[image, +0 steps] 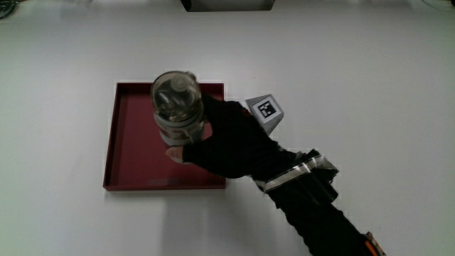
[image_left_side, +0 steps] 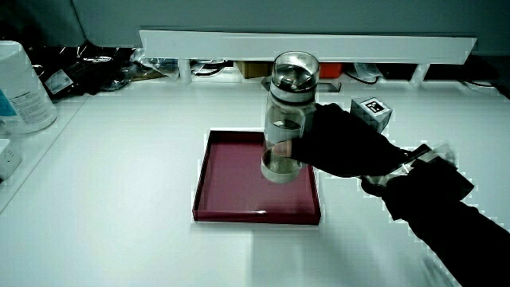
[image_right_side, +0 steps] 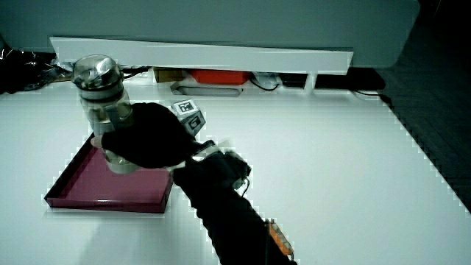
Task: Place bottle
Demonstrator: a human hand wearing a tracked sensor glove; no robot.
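Bottle (image: 177, 107), clamped upright in my hand (image: 231, 139) centre-frame, seemingly grazes the red tray (image: 121, 153); tilted release could topple it.

No legible text, label, brand or number anywhere. Only sign: black-and-white square code pattern on the small cube (image: 266, 109) on the back of the hand (image: 231, 139); pattern also shows in both side views (image_left_side: 370, 107) (image_right_side: 190, 110). Large white container (image_left_side: 22, 88) at the table's edge carries a bluish label, unreadable.
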